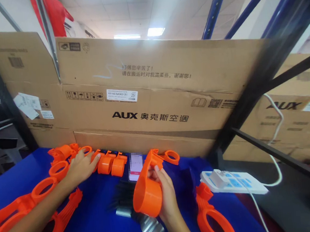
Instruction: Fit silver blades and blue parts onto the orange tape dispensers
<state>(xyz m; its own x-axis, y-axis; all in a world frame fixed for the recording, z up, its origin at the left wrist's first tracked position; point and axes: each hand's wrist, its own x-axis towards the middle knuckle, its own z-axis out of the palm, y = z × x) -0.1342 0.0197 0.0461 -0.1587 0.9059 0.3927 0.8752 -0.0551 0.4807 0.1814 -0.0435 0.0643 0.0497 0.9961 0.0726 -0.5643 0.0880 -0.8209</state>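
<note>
My right hand (167,192) is wrapped around an orange plastic ring bracket (148,200), a wide open cylinder with an arm rising to a small clip-like end. It is held up over the blue table cover (98,213). At the back left, my left hand (82,166) reaches over a row of orange parts, its thumb and fingers apart beside a small orange ring (85,150). Whether its fingertips touch a part is hard to see. Right of that hand stand short orange cylinders with clips (118,166). Larger orange ring frames (44,187) lie under and beside my left forearm.
A phone (135,167) lies behind dark, blurred material (123,195) and shiny metal pieces (152,228). At right are another orange ring bracket (216,222) and a white power strip (238,182) with cables. A cardboard wall (148,95) and dark rack posts (226,135) bound the back.
</note>
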